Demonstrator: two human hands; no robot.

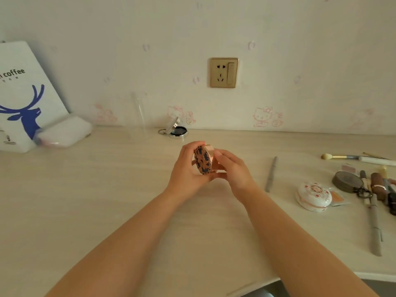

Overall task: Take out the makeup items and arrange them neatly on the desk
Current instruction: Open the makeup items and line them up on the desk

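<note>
1. Round rose-gold compact with a dark floral lid (203, 160) is held on edge above the middle of the pale wood-grain desk (107, 189), well back from the near edge.
2. Left hand (188, 168) has its grip curled round the compact's lid side; right hand (230, 168) has its grip pinching the rim from the other side.
3. Open silver round case (176, 130) sits by the wall behind the hands.
4. Grey pencil (271, 174) lies right of the hands, apart from them.
5. White floral compact (314, 196), a bronze round case (347, 181) and brushes crowd the right edge.
6. White deer-print paper bag (23, 97) leans at far left; bare desk lies between it and the hands.
</note>
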